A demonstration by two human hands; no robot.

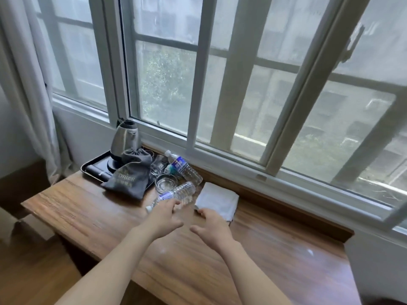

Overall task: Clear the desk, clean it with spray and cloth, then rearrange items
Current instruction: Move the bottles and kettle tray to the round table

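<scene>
Still early: we had both hands out over the wooden bench (99, 208), clearing barely begun.

Our left hand (164, 214) reached with relaxed, spread fingers at the near clear plastic water bottle (176, 194) lying on its side; whether it touched, we could not tell. Our right hand (212, 223) rested loosely on the near edge of the folded white cloth (218, 200), gripping nothing. The black tray (92, 166) with the steel kettle (125, 137), the grey drawstring bag (130, 177), the glass bowl (166, 182) and a second labelled bottle (184, 167) sat uncleared near the window. We saw no spray; wiping and rearranging remained.
</scene>
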